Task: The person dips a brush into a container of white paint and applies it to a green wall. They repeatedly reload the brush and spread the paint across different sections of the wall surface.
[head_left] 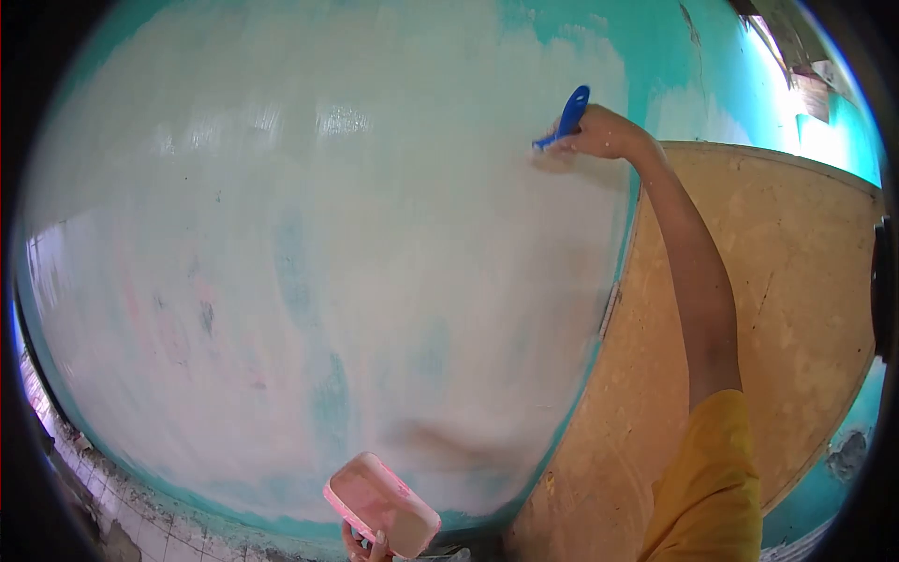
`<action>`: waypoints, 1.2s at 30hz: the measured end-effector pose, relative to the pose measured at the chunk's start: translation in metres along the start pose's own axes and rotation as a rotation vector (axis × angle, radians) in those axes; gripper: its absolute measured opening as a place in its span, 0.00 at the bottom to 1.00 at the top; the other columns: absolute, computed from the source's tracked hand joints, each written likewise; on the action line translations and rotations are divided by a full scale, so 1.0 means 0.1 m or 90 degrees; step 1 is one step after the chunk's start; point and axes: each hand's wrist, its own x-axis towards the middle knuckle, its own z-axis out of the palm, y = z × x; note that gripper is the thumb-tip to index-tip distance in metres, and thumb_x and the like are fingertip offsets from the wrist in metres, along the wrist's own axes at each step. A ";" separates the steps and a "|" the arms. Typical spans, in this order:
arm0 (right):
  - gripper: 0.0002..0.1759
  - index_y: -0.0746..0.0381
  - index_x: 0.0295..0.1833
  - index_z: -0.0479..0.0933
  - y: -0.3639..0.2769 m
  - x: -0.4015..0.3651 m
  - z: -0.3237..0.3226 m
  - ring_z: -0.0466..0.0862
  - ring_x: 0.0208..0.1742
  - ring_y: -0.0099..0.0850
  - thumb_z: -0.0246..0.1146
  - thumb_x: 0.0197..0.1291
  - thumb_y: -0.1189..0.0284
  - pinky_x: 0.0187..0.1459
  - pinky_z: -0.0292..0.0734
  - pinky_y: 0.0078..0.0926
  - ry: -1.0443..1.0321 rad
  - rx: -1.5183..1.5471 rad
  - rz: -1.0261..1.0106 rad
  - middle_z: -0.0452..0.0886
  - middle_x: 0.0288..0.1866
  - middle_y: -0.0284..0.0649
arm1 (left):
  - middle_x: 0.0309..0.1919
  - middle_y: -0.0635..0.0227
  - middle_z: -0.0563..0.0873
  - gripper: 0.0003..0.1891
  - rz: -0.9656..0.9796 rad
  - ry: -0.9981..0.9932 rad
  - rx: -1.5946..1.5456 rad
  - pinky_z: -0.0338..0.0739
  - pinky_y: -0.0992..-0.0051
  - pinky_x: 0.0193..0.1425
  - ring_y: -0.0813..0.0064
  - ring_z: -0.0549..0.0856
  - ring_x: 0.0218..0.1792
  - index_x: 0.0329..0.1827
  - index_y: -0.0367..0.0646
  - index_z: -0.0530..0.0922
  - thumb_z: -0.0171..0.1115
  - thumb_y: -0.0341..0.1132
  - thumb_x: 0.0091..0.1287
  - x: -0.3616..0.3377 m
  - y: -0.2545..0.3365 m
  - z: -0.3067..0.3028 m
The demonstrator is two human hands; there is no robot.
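My right hand [599, 134] is closed around the blue handle of a paintbrush [573, 110] at the upper right, with the brush against or very near the wall [403, 234]. Whitish paint covers most of this wall, and turquoise shows along its edges and in faint patches. At the bottom, my left hand [368, 548] grips a pink rectangular tub [342, 506] from below. The tub is tilted and has pale paint inside. Small pale spots mark my right hand.
To the right of the painted wall stands a tan board [787, 272] behind my right arm. A turquoise wall [740, 66] continues above it. Worn tiles [154, 534] run along the lower left.
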 end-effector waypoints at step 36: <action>0.21 0.57 0.54 0.83 -0.37 0.06 0.13 0.81 0.56 0.44 0.66 0.63 0.55 0.59 0.75 0.39 0.084 -0.063 0.005 0.83 0.55 0.46 | 0.69 0.43 0.65 0.41 -0.065 0.121 -0.140 0.76 0.70 0.49 0.58 0.76 0.58 0.79 0.33 0.49 0.61 0.43 0.73 -0.12 0.12 0.11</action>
